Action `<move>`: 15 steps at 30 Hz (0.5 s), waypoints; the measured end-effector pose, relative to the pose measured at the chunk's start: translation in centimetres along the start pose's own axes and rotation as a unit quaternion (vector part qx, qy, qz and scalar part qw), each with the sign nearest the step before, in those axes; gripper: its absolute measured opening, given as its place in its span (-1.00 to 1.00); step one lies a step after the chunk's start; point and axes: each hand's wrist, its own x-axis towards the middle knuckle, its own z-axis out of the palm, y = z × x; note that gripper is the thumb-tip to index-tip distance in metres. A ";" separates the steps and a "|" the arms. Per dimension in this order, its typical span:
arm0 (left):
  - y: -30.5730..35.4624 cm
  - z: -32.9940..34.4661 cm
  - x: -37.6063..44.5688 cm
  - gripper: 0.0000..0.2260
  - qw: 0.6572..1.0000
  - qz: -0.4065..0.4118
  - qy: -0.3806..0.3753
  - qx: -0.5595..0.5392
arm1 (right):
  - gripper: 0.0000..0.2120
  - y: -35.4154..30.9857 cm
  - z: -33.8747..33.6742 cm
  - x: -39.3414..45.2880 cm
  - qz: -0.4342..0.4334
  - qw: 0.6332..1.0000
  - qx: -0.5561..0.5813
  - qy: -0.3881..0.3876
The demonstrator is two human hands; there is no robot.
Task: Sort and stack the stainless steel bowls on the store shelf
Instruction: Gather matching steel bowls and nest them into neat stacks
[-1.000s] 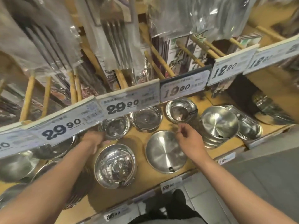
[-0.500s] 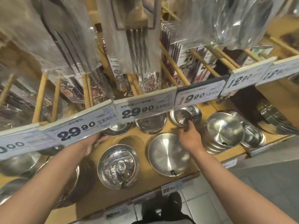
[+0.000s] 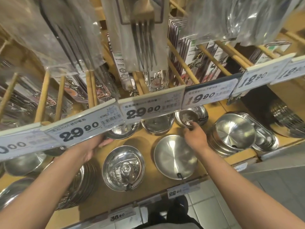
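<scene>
The right hand [image 3: 195, 136] reaches to the back of the shelf [image 3: 102, 200], and its fingertips [image 3: 189, 125] touch the near rim of the small bowl [image 3: 189, 117] that stands at the back, under the 19.90 price tag [image 3: 208, 96]. The grip looks curled onto that rim, pinching it, but the thumb is hidden, so I judge this and cannot be sure. The bowl lies straight ahead of this hand, toward the back edge of the shelf.

The left hand [image 3: 92, 146] is well apart, toward the left, with its fingers lying rather straight along the front of the back-row bowl [image 3: 122, 131] under the 29.90 price tag [image 3: 143, 109]; whether it holds anything I cannot tell, because the tag strip covers part of it.

For the small bowl the right hand is clearly the nearer one. The flat dish [image 3: 175, 156] lies just below its wrist, at the front edge.
</scene>
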 end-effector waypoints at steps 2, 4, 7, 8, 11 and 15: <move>-0.1 -0.1 0.1 -0.75 1.000 0.004 0.017 0.009 | -0.50 0.4 0.2 0.3 0.017 0.999 0.030 0.013; -0.2 -0.2 0.1 -0.75 0.999 0.015 0.019 0.022 | -0.49 0.7 0.5 0.5 0.031 0.997 0.060 0.035; -0.5 -0.5 0.3 -0.75 0.999 0.017 0.026 0.026 | -0.46 1.2 0.8 1.0 0.038 0.992 0.099 0.067; -0.6 -0.6 0.3 -0.75 0.999 0.017 0.021 0.026 | -0.45 1.3 0.9 1.2 0.038 0.992 0.103 0.069; -0.6 -0.8 0.3 -0.72 0.998 0.024 -0.019 0.063 | -0.51 1.6 1.2 1.7 0.042 0.993 0.087 0.063; -0.3 -0.6 0.3 -0.76 0.998 0.023 0.017 0.055 | -0.57 1.6 1.4 2.8 0.043 0.994 0.062 0.074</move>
